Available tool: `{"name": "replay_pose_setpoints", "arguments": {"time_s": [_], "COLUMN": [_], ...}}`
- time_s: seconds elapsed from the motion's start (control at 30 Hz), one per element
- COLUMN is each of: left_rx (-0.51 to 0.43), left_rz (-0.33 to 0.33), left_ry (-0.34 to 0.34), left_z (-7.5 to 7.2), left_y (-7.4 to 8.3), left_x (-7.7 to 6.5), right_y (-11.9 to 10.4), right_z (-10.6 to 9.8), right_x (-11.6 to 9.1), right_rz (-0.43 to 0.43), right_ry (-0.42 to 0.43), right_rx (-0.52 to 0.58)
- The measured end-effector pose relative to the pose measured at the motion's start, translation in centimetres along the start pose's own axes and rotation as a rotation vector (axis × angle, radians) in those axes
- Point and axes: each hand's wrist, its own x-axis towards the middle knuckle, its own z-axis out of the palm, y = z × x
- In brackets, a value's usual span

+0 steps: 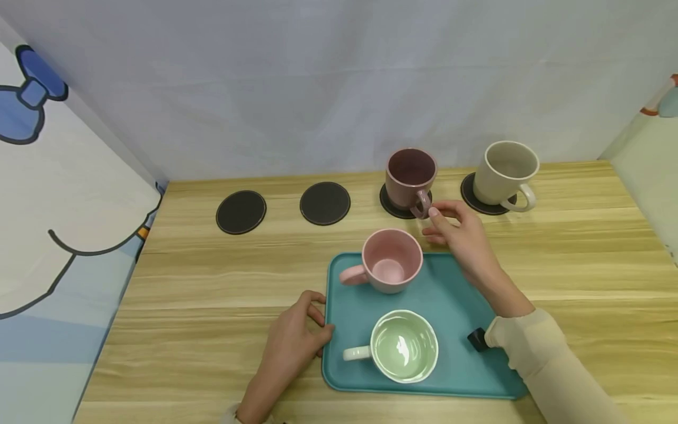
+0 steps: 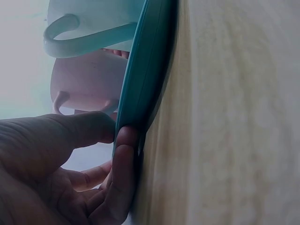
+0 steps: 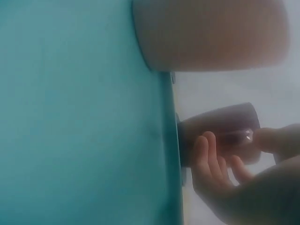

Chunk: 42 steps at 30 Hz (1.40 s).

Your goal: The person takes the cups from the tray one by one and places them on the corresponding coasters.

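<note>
My right hand (image 1: 466,235) is at the handle of a dark mauve mug (image 1: 405,188), thumb and fingertips pinching it. The mug stands upright on a round black coaster (image 1: 392,209). In the right wrist view the thumb meets the top of the handle, with the other fingers curled beside the mug (image 3: 220,117). My left hand (image 1: 296,335) pinches the left rim of a teal tray (image 1: 455,294), thumb above and a finger against the outer side. On the tray stand a pink mug (image 1: 392,259) and a pale green mug (image 1: 404,347), both handles pointing left.
A cream mug (image 1: 505,174) stands on another black coaster (image 1: 468,191) at the back right. Two bare black coasters, a middle one (image 1: 325,203) and a left one (image 1: 241,212), lie along the back. Behind the wooden table (image 1: 212,277) hangs a pale cloth (image 1: 318,88).
</note>
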Motion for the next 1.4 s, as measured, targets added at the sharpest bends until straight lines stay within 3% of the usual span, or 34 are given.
{"name": "replay_pose_setpoints", "arguments": {"time_s": [0.23,0.4,0.63,0.73,1.07,1.23,1.4], "left_rx": [-0.017,-0.034,0.099,0.147,0.225,0.218,0.17], "left_rz": [0.006,0.012,0.097,0.141,0.207,0.259,0.294], "left_ry": [-0.021,-0.027,0.076,0.12,0.17,0.169,0.134], "left_z": [-0.1,-0.3,-0.7,-1.0,-1.6,-1.9,-2.2], "left_y": [0.0,0.1,0.6,0.9,1.9,2.5,3.4], "left_x": [-0.1,-0.1,-0.1,-0.1,0.3,0.6,1.0], "right_y": [0.2,0.3,0.3,0.5,1.0,1.4,1.7], "right_z": [-1.1,-2.0,-3.4,-4.0,-5.8,-6.4,-6.9], "right_x": [-1.5,-2.4,-3.8,-4.3,-6.0,-6.8,-7.1], "right_rz": [-0.041,-0.075,-0.099,-0.093,-0.072,-0.034,0.012], "right_ry": [0.084,0.101,0.121,0.128,0.18,0.184,0.138], "right_rx": [-0.161,-0.28,-0.397,-0.437,-0.615,-0.663,-0.677]}}
